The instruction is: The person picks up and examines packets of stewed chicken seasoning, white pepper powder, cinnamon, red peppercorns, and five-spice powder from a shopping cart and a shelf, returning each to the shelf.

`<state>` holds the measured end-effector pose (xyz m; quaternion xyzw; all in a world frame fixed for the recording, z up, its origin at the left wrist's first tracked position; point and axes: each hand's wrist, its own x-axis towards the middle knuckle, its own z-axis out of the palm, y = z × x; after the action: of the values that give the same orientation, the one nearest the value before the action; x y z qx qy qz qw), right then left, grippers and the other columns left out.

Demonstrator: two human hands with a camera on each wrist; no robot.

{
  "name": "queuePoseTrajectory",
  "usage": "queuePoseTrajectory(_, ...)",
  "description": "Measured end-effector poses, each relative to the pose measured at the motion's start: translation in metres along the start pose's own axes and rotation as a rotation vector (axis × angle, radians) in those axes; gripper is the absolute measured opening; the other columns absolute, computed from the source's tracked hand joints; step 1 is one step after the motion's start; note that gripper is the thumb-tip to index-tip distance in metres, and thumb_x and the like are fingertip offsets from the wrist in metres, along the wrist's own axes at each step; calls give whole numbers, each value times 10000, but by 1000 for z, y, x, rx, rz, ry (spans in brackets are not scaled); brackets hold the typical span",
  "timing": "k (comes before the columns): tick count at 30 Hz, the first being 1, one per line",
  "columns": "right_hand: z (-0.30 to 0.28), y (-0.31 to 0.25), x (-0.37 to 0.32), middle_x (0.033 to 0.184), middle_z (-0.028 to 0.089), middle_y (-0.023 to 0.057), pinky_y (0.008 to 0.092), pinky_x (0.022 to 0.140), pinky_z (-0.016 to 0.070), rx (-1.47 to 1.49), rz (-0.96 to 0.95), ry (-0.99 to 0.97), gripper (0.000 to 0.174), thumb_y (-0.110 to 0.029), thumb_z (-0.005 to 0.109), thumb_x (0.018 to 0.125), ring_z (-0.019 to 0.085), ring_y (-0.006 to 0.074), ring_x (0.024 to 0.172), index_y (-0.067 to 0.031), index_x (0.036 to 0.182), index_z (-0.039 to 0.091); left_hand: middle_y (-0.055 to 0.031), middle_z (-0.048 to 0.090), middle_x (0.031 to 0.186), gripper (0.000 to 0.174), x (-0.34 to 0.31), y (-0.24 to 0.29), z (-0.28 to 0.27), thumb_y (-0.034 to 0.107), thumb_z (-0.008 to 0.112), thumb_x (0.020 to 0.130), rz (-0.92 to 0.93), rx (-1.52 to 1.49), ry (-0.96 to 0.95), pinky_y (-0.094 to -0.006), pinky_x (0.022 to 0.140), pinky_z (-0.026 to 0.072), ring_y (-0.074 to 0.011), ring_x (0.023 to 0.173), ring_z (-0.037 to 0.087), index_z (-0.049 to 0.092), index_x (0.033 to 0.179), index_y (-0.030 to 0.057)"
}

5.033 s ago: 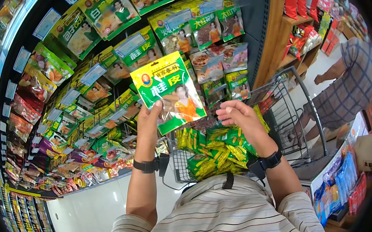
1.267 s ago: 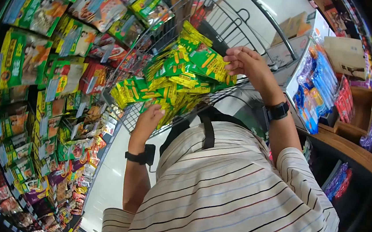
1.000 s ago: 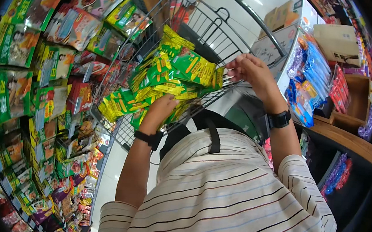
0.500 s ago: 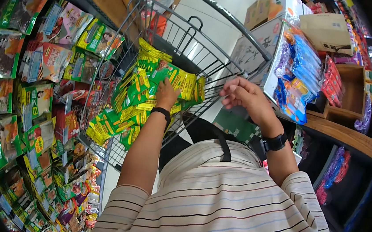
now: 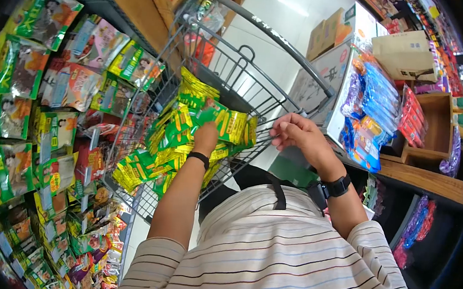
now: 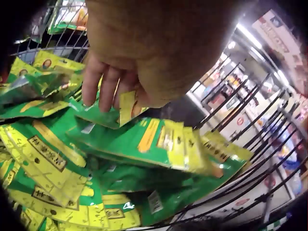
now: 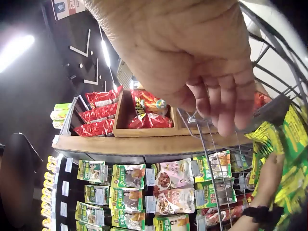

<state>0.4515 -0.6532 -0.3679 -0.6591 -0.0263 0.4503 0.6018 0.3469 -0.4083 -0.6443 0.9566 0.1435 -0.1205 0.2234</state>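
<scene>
A heap of green-and-yellow spice packets (image 5: 169,131) fills one end of the wire shopping cart (image 5: 268,101). My left hand (image 5: 205,138) reaches down onto the top of this heap. In the left wrist view its fingers (image 6: 109,89) bend down over a spice packet (image 6: 126,113), whose yellow corner shows between fingers and thumb. My right hand (image 5: 301,139) hovers by the cart's near side, fingers loosely bent and holding nothing. From the right wrist view, that hand (image 7: 192,62) hangs in front of the cart's wires, palm visible.
Hanging bags of dried spices (image 5: 6,169) line the shelf on the left. A plastic-bagged item (image 5: 206,18) sits at the cart's far end. Blue packages (image 5: 376,99) on a white box and a wooden divider tray (image 5: 434,121) stand to the right.
Five seconds ago my left hand held up a cinnamon packet before the shelf. It was later without that packet at the cart's edge, then moved in over the heap. My right hand stays bare.
</scene>
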Motion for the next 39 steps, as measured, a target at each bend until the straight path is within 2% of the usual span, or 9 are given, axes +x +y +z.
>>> queuePoseTrajectory(5,20,-10,25,1016,652,48,283,768,531,-146,-119,-105,235,-239,554,991,644,121,886,-32,1096,593,-140,671,921,186,-47,17,-95,134,579,872,4,-163,426,-456,726,519,-330,809,663,609,1002,3)
queuePoseTrajectory(10,76,-31,61,1090,627,72,294,884,485,-323,-510,-186,408,-232,607,943,602,137,1051,5,1268,540,1,626,913,124,-145,23,-241,150,612,941,-72,-1115,333,-250,755,445,-82,819,555,576,1011,54)
queuePoseTrajectory(13,132,-65,69,1154,605,47,284,960,439,-240,-728,-293,399,-214,607,968,566,127,1091,-12,1302,522,30,623,940,72,-195,17,-302,108,596,936,-34,-1267,456,-214,767,421,-44,849,537,575,994,71)
queuePoseTrajectory(16,180,-102,51,1143,613,41,283,958,441,-187,-497,-639,404,-208,620,965,569,117,1086,-16,1308,524,26,643,896,108,-232,0,-342,112,621,911,-16,-1395,522,-196,678,448,-41,765,571,582,1002,69)
queuePoseTrajectory(18,211,-104,54,992,641,11,253,812,461,-171,-421,-781,319,-220,634,962,593,82,922,-31,1209,567,17,663,890,134,-256,-2,-365,126,623,912,-25,-1410,623,-192,613,482,-55,733,612,576,1019,60)
queuePoseTrajectory(21,252,-95,43,830,628,-31,220,621,413,-109,-386,-886,201,-246,643,958,546,34,712,-77,1051,585,-25,682,961,262,-284,-15,-377,159,609,930,12,-1452,761,-227,635,539,-89,772,653,566,1153,28)
queuePoseTrajectory(27,310,-87,17,880,659,-10,217,685,451,-49,-467,-821,171,-190,632,965,585,48,776,-59,1060,579,-67,652,1150,442,-326,-34,-365,281,580,983,112,-1570,939,-301,865,539,-129,1020,648,493,1322,11)
queuePoseTrajectory(36,335,-81,-3,1013,650,27,244,792,507,48,-576,-801,186,-161,605,983,624,76,908,-29,1105,557,-33,606,1210,462,-340,-41,-337,186,638,942,12,-1430,887,-288,902,495,-119,1054,600,486,1344,14)
queuePoseTrajectory(39,333,-84,-16,980,638,-18,228,736,429,27,-611,-742,186,-205,627,971,556,55,841,-65,1089,592,-22,614,1200,423,-339,-36,-339,167,641,941,45,-1437,898,-276,892,485,-104,1039,598,517,1318,21)
